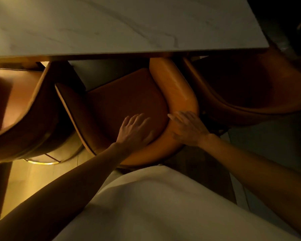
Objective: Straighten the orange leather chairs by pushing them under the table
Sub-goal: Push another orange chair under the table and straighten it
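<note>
An orange leather chair (125, 100) stands in front of me, turned askew, its seat partly under the white marble table (111, 25). My left hand (134, 131) lies over the curved backrest with fingers spread toward the seat. My right hand (188, 127) rests flat on the right part of the backrest, fingers straight. A second orange chair (21, 105) stands on the left. A third orange chair (247, 87) sits on the right, tucked partly beneath the table edge.
The table edge (129, 53) runs across the view just above the chairs. A lit yellowish floor (30, 180) shows at lower left, with a gold chair base ring (42, 162). My pale clothing (155, 206) fills the bottom centre. The right side is dark.
</note>
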